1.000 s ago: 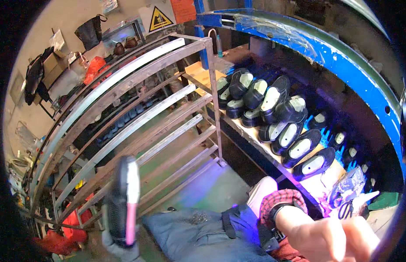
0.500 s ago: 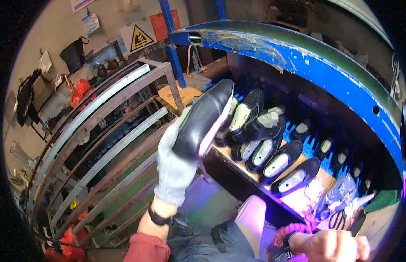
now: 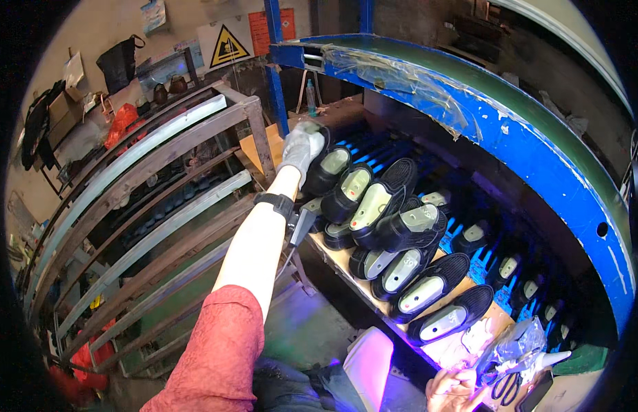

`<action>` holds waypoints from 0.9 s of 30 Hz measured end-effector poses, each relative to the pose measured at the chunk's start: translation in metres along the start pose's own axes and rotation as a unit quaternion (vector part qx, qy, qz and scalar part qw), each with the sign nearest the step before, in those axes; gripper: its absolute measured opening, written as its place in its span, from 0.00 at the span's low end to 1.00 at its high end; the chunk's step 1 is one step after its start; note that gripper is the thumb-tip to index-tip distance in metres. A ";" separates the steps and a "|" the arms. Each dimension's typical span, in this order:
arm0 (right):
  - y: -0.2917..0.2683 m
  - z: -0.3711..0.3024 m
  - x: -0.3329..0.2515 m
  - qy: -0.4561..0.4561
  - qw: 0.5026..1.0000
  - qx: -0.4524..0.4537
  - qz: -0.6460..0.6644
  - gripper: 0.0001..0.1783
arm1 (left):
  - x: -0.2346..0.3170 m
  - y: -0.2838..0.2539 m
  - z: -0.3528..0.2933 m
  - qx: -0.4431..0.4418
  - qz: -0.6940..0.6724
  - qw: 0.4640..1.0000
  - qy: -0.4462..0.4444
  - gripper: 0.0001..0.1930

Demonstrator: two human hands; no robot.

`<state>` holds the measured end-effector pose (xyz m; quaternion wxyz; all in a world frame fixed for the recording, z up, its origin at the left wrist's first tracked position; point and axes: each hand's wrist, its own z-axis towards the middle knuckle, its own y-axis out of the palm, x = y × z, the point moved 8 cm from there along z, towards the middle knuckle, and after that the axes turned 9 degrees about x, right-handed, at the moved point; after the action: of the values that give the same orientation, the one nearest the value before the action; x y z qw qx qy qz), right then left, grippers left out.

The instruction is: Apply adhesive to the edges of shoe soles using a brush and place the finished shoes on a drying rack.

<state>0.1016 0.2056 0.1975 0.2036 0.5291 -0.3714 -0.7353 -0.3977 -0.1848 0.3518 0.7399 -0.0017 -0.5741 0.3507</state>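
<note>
My left hand point(image 3: 305, 144), in a grey-white glove, stretches forward to the far left end of a row of black shoes. It is close beside the endmost shoe point(image 3: 324, 177). Its fingers are blurred and partly hidden, so any grip is unclear; a dark edge shows past it. Pale shoe lasts point(image 3: 419, 294) fill the black shoes, and one shoe point(image 3: 413, 226) rests on top of others. My bare right hand point(image 3: 451, 390) is low, cut by the lower edge, its fingers bent together. What they hold, if anything, cannot be made out. Scissors point(image 3: 506, 389) lie to its right.
The shoes stand on a wooden ledge point(image 3: 374, 292) below a blue metal frame point(image 3: 497, 117). More shoes point(image 3: 508, 268) sit farther back among blue prongs. A slatted metal rack point(image 3: 161, 151) is at the left. A crumpled plastic bag point(image 3: 521, 340) lies near the right hand.
My left hand has moved forward, away from me, and the black shoe it held up is not plainly visible in it. My right hand has moved left; the view has shifted slightly.
</note>
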 end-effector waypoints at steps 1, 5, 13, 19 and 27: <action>0.002 -0.004 0.004 0.004 1.000 0.002 -0.012 0.41 | -0.018 0.003 0.006 -0.030 0.009 0.996 -0.078 0.26; -0.020 -0.029 0.029 0.134 0.965 0.227 0.018 0.32 | -0.044 -0.003 0.021 -0.016 0.328 0.942 -0.061 0.25; 0.089 0.037 0.075 0.008 0.991 -0.094 -0.090 0.39 | 0.017 -0.022 -0.079 -0.045 0.030 0.951 0.304 0.06; 0.227 0.114 0.182 0.034 0.948 -0.256 -0.185 0.23 | -0.025 -0.287 -0.245 0.183 0.312 0.845 0.394 0.13; 0.395 0.332 0.317 -0.387 0.734 -0.198 -0.521 0.34 | -0.234 -0.609 -0.306 0.101 0.527 0.815 -0.221 0.35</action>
<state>-0.3572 -0.1575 0.3536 -0.2724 0.2569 0.0697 -0.9246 0.1550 -0.6436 0.2961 0.2916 -0.1516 -0.5946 0.7338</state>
